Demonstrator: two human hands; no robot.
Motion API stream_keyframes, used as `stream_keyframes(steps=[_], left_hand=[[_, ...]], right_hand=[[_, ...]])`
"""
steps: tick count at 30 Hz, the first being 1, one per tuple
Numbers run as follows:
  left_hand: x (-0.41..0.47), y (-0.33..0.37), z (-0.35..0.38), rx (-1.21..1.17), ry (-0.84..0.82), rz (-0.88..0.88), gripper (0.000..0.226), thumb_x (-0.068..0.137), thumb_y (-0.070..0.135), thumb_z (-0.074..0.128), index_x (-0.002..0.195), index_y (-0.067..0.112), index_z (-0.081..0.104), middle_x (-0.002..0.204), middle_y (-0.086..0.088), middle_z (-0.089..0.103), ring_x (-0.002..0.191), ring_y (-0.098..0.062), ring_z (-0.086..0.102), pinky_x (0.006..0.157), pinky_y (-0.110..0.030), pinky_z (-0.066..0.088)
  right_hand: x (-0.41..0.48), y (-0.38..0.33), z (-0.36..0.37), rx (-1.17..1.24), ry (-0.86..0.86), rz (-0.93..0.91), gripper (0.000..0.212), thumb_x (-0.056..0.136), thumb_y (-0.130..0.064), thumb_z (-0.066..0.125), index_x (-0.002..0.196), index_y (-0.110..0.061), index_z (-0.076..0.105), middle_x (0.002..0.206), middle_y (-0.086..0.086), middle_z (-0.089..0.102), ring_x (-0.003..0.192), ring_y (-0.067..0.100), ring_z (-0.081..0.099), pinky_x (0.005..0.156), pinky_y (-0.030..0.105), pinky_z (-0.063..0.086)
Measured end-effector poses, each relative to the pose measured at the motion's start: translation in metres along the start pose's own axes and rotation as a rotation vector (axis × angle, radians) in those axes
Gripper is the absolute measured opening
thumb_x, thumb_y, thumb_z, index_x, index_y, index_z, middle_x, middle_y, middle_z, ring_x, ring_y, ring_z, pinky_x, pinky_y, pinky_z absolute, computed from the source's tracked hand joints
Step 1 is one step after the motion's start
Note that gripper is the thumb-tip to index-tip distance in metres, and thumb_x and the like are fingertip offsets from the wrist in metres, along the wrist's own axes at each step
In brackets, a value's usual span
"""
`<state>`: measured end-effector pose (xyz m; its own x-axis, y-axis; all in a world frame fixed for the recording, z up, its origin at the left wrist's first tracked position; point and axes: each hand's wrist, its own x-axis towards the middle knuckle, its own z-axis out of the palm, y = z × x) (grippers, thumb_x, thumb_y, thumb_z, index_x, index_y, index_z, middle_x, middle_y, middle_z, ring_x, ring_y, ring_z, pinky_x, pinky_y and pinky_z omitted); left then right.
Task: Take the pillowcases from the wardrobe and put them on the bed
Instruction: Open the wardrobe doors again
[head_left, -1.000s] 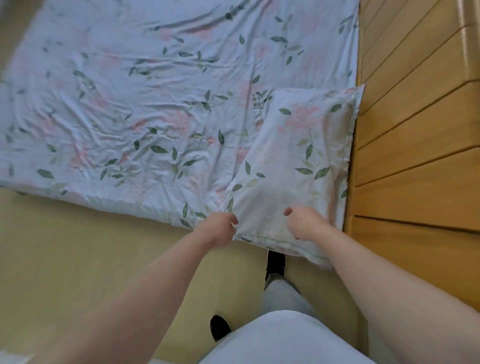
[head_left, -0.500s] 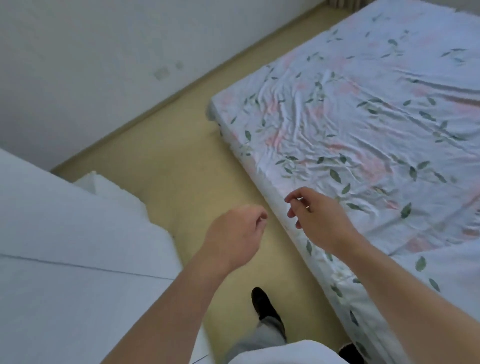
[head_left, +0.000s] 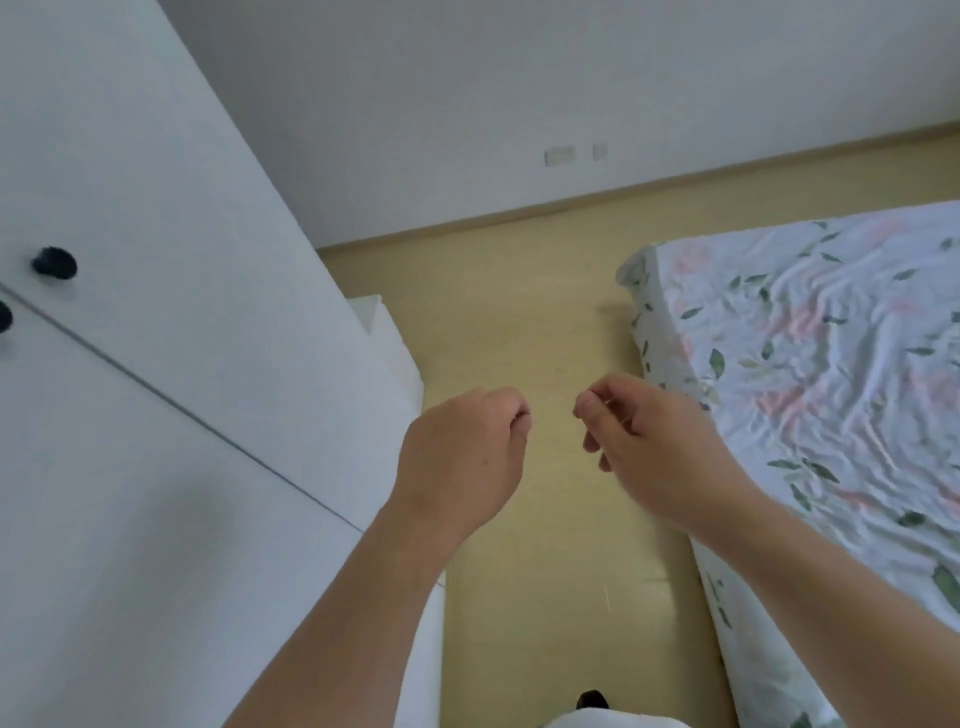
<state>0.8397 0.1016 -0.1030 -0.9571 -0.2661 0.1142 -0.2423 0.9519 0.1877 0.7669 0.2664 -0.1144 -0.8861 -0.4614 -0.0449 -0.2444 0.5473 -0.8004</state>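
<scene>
Facing the closed white wardrobe at nine o'clock, the person holds nothing: left hand and right hand hang loosely curled. No pillowcase shows on the bed at three o'clock; fetching likely remains.

Both bare arms reach forward, the left hand and right hand side by side, apart, fingers loosely curled, holding nothing.

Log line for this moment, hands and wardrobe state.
left hand: empty, curled | right hand: empty, curled | wardrobe: doors shut | bed: at right | pillowcases: none in view
</scene>
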Motion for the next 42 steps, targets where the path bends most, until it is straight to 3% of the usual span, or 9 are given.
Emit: stream_keyframes(steps=[4, 8, 11, 14, 18, 21, 31, 38, 42], left_hand=[[0.009, -0.045, -0.021, 0.003, 0.064, -0.195, 0.022, 0.102, 0.035, 0.043, 0.103, 0.031, 0.065, 0.093, 0.012, 0.068, 0.079, -0.011, 0.062, 0.066, -0.026, 0.046], [0.008, -0.086, -0.040, 0.076, 0.153, -0.409, 0.023, 0.102, 0.035, 0.043, 0.111, 0.033, 0.064, 0.099, 0.013, 0.069, 0.085, -0.012, 0.065, 0.071, -0.029, 0.051], [0.012, -0.112, -0.055, 0.262, 0.286, -0.514, 0.022, 0.100, 0.032, 0.048, 0.115, 0.027, 0.064, 0.102, 0.009, 0.068, 0.095, -0.019, 0.064, 0.074, -0.036, 0.054], [0.019, -0.135, -0.073, 0.450, 0.493, -0.639, 0.023, 0.092, 0.020, 0.061, 0.112, 0.012, 0.067, 0.103, -0.006, 0.066, 0.098, -0.031, 0.062, 0.073, -0.041, 0.054], [0.032, -0.145, -0.106, 0.538, 0.686, -0.959, 0.038, 0.090, 0.019, 0.063, 0.127, 0.008, 0.058, 0.122, -0.015, 0.054, 0.108, -0.035, 0.054, 0.084, -0.047, 0.053], [0.040, -0.157, -0.122, 0.651, 0.719, -1.073, 0.042, 0.087, 0.017, 0.064, 0.128, 0.009, 0.054, 0.124, -0.017, 0.051, 0.108, -0.036, 0.052, 0.084, -0.045, 0.050], [0.040, -0.164, -0.138, 0.805, 0.658, -1.186, 0.037, 0.084, 0.017, 0.059, 0.121, 0.009, 0.057, 0.123, -0.014, 0.053, 0.103, -0.034, 0.053, 0.080, -0.043, 0.049], [0.036, -0.162, -0.136, 0.539, 0.783, -1.123, 0.032, 0.089, 0.006, 0.052, 0.120, 0.005, 0.060, 0.124, -0.012, 0.049, 0.093, -0.029, 0.060, 0.080, -0.031, 0.046], [0.035, -0.156, -0.148, 0.459, 0.790, -1.193, 0.033, 0.092, 0.009, 0.050, 0.120, 0.010, 0.066, 0.120, -0.009, 0.051, 0.091, -0.028, 0.060, 0.077, -0.030, 0.046]], right_hand=[[0.055, -0.041, 0.038, -0.012, -0.141, -0.130, 0.032, 0.103, -0.048, 0.045, 0.085, -0.028, 0.061, 0.071, -0.007, 0.071, 0.064, 0.015, 0.068, 0.066, 0.042, 0.058], [0.104, -0.084, 0.072, 0.010, -0.322, -0.246, 0.033, 0.104, -0.048, 0.042, 0.087, -0.027, 0.061, 0.076, -0.008, 0.072, 0.071, 0.015, 0.070, 0.058, 0.028, 0.050], [0.140, -0.116, 0.096, 0.079, -0.447, -0.360, 0.033, 0.104, -0.046, 0.044, 0.089, -0.023, 0.062, 0.077, -0.006, 0.073, 0.072, 0.018, 0.071, 0.060, 0.031, 0.051], [0.173, -0.144, 0.115, 0.120, -0.576, -0.503, 0.031, 0.104, -0.046, 0.044, 0.090, -0.024, 0.061, 0.079, -0.002, 0.074, 0.072, 0.021, 0.071, 0.060, 0.034, 0.055], [0.208, -0.177, 0.122, 0.117, -0.753, -0.672, 0.028, 0.104, -0.047, 0.044, 0.094, -0.026, 0.060, 0.082, 0.005, 0.075, 0.072, 0.023, 0.072, 0.068, 0.041, 0.058], [0.226, -0.193, 0.127, 0.091, -0.828, -0.744, 0.027, 0.104, -0.046, 0.044, 0.098, -0.026, 0.060, 0.084, 0.002, 0.074, 0.074, 0.022, 0.073, 0.071, 0.040, 0.060], [0.222, -0.210, 0.140, 0.091, -0.965, -0.826, 0.034, 0.104, -0.045, 0.042, 0.114, -0.022, 0.064, 0.097, -0.004, 0.074, 0.084, 0.019, 0.074, 0.081, 0.036, 0.058], [0.214, -0.203, 0.137, 0.102, -0.987, -0.833, 0.033, 0.104, -0.045, 0.042, 0.115, -0.023, 0.064, 0.101, -0.007, 0.072, 0.088, 0.017, 0.072, 0.069, 0.029, 0.051], [0.205, -0.206, 0.137, 0.102, -1.021, -0.843, 0.034, 0.104, -0.043, 0.042, 0.115, -0.020, 0.065, 0.103, -0.004, 0.072, 0.092, 0.019, 0.072, 0.077, 0.031, 0.053]])
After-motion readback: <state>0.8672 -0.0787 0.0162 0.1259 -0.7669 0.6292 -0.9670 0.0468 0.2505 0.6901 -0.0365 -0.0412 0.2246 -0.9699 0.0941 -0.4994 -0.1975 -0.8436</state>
